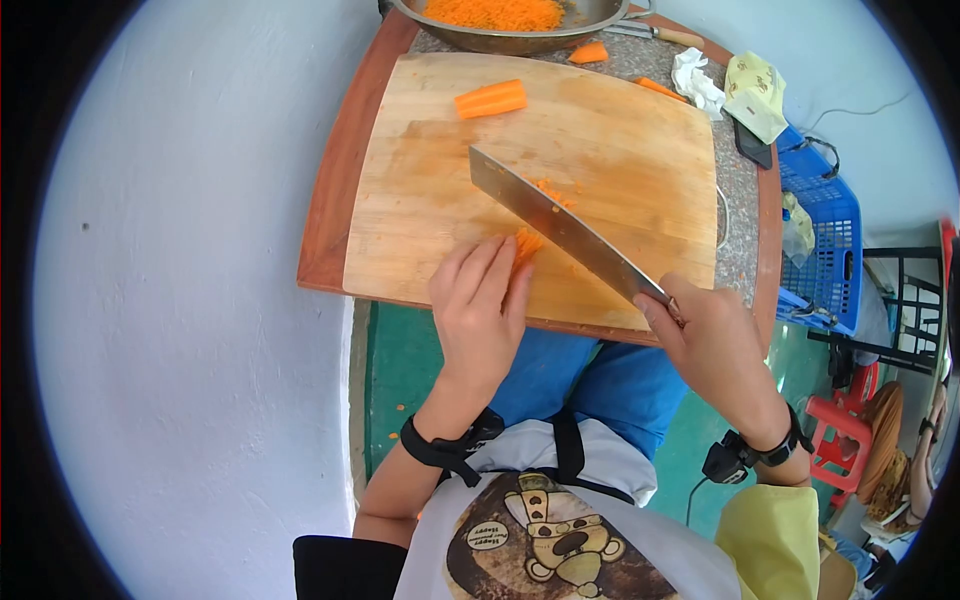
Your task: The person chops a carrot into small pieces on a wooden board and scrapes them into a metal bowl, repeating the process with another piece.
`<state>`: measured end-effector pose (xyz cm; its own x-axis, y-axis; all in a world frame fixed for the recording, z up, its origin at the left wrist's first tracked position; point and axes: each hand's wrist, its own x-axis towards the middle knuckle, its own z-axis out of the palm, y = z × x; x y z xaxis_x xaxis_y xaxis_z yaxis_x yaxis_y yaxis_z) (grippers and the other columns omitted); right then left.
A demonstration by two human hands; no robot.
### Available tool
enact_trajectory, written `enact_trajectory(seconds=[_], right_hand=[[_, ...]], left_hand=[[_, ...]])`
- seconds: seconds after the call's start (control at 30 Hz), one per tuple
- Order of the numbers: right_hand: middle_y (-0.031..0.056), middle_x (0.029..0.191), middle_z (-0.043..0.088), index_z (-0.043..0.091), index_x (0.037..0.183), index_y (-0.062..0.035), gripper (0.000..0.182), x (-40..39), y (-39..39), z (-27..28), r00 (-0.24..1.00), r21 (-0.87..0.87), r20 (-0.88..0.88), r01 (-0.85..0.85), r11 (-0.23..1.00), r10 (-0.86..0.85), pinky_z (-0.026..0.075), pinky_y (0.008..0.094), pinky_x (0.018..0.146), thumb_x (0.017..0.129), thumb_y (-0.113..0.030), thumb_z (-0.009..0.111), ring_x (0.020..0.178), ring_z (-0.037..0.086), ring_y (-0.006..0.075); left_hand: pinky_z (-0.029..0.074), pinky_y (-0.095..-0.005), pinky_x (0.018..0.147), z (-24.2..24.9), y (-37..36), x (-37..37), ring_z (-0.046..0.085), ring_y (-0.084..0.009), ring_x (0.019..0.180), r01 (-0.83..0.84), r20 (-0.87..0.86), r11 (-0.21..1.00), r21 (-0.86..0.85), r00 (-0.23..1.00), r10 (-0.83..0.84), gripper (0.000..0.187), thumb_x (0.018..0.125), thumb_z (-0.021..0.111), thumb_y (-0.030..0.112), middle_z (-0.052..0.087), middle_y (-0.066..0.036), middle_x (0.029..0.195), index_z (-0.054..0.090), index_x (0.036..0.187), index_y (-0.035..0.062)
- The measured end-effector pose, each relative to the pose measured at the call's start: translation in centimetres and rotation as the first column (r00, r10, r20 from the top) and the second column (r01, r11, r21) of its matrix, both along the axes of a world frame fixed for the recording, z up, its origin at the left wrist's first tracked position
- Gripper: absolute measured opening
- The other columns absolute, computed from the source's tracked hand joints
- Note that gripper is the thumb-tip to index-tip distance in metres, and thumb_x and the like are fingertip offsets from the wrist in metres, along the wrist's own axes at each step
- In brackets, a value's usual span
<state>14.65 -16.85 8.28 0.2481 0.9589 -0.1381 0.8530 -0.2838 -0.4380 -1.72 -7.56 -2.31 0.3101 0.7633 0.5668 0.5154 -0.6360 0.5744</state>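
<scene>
My right hand [712, 330] is wrapped round the handle of a cleaver [565, 225], whose broad blade slants up and left across the wooden cutting board [420, 200]. At the board's near edge, my left hand [478, 290] has its fingers closed on a bunch of carrot strips [526, 245], just left of the blade. Small carrot bits [556, 193] lie by the blade's far side. Farther back on the board rests a thick cut carrot piece [491, 99]. The fingertips of my left hand are partly hidden by the strips.
Behind the board stands a metal pan [520, 40] holding shredded carrot. Near it lie a carrot end [589, 52], a wooden-handled tool [675, 36], crumpled tissue [698, 82] and a phone [752, 145]. Blue baskets [825, 240] stand right; another person sits at far right. A wall borders the left.
</scene>
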Motion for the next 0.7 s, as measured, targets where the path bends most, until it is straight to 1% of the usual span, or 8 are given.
enact_trajectory(seconds=[0.07, 0.13, 0.23, 0.27, 0.37, 0.43, 0.63, 0.7], right_hand=[[0.0186, 0.054, 0.052, 0.047, 0.071, -0.0025, 0.023, -0.22, 0.07, 0.01, 1.0, -0.013, 0.015, -0.012, 1.0, 0.012, 0.042, 0.0443, 0.045, 0.084, -0.016, 0.06, 0.052, 0.055, 0.0384], [0.018, 0.053, 0.052, 0.046, 0.071, -0.0033, 0.024, -0.33, 0.1, -0.08, 0.999, 0.001, 0.023, -0.033, 0.999, 0.033, 0.043, 0.0446, 0.045, 0.085, -0.018, 0.059, 0.052, 0.055, 0.0379], [0.0176, 0.053, 0.052, 0.046, 0.072, -0.0037, 0.023, -0.47, 0.19, -0.05, 0.997, -0.025, 0.056, -0.05, 0.998, 0.051, 0.043, 0.045, 0.045, 0.085, -0.018, 0.059, 0.052, 0.055, 0.0376], [0.0176, 0.053, 0.052, 0.046, 0.072, -0.0037, 0.023, -0.48, 0.26, -0.1, 0.997, -0.025, 0.056, -0.053, 0.998, 0.054, 0.043, 0.045, 0.045, 0.085, -0.018, 0.059, 0.052, 0.055, 0.0376], [0.0175, 0.053, 0.052, 0.046, 0.072, -0.0039, 0.023, -0.45, 0.34, -0.3, 0.995, -0.029, 0.065, -0.074, 0.997, 0.076, 0.043, 0.0453, 0.045, 0.085, -0.018, 0.058, 0.051, 0.055, 0.0375], [0.018, 0.053, 0.052, 0.046, 0.072, -0.0036, 0.023, -0.48, 0.38, -0.35, 0.994, -0.03, 0.067, -0.08, 0.996, 0.082, 0.043, 0.0457, 0.045, 0.085, -0.018, 0.058, 0.051, 0.055, 0.0378], [0.019, 0.052, 0.051, 0.045, 0.072, -0.0034, 0.023, -0.2, 0.67, -0.37, 0.987, -0.101, 0.09, -0.121, 0.988, 0.13, 0.043, 0.0458, 0.045, 0.085, -0.017, 0.058, 0.051, 0.055, 0.0383], [0.0192, 0.052, 0.051, 0.045, 0.072, -0.0032, 0.023, -0.28, 0.81, -0.59, 0.987, -0.1, 0.085, -0.125, 0.987, 0.134, 0.043, 0.0459, 0.045, 0.085, -0.017, 0.058, 0.051, 0.055, 0.0386]], left_hand=[[0.044, -0.0339, 0.081, -0.73, -0.07, -0.01, 0.058, -0.0252, 0.09, 0.006, 0.006, 1.0, 0.022, 1.0, -0.006, 0.021, 0.07, 0.071, 0.003, 0.066, -0.009, 0.089, 0.067, 0.09, -0.001], [0.044, -0.0332, 0.079, -1.09, 0.0, 0.05, 0.058, -0.0245, 0.09, 0.034, -0.03, 0.997, 0.074, 0.999, -0.032, 0.022, 0.069, 0.072, 0.003, 0.066, -0.008, 0.092, 0.067, 0.089, -0.001], [0.044, -0.033, 0.078, -1.36, 0.11, -0.04, 0.058, -0.0236, 0.091, 0.025, -0.056, 0.994, 0.111, 0.998, -0.019, 0.02, 0.068, 0.072, 0.004, 0.066, -0.008, 0.094, 0.068, 0.088, 0.0], [0.044, -0.033, 0.078, -1.3, 0.14, -0.05, 0.058, -0.0236, 0.091, 0.023, -0.056, 0.994, 0.11, 0.998, -0.016, 0.02, 0.068, 0.072, 0.004, 0.066, -0.008, 0.094, 0.068, 0.088, 0.0], [0.043, -0.034, 0.078, -0.86, -0.12, 0.07, 0.058, -0.0234, 0.091, 0.032, -0.112, 0.994, 0.109, 0.994, -0.02, 0.019, 0.069, 0.071, 0.005, 0.066, -0.007, 0.094, 0.068, 0.088, 0.0005], [0.042, -0.0343, 0.079, -0.7, -0.36, 0.14, 0.057, -0.023, 0.092, 0.012, -0.167, 0.994, 0.112, 0.986, 0.006, 0.019, 0.07, 0.071, 0.006, 0.066, -0.006, 0.095, 0.068, 0.088, 0.0012], [0.04, -0.0331, 0.08, -1.1, -0.28, 0.25, 0.057, -0.0224, 0.093, 0.0, -0.177, 0.988, 0.152, 0.984, 0.027, 0.02, 0.07, 0.071, 0.006, 0.065, -0.006, 0.095, 0.068, 0.088, 0.0016], [0.04, -0.0331, 0.08, -1.11, -0.3, 0.26, 0.057, -0.0223, 0.093, 0.0, -0.176, 0.99, 0.143, 0.984, 0.026, 0.02, 0.069, 0.071, 0.005, 0.065, -0.006, 0.095, 0.067, 0.089, 0.0015]])
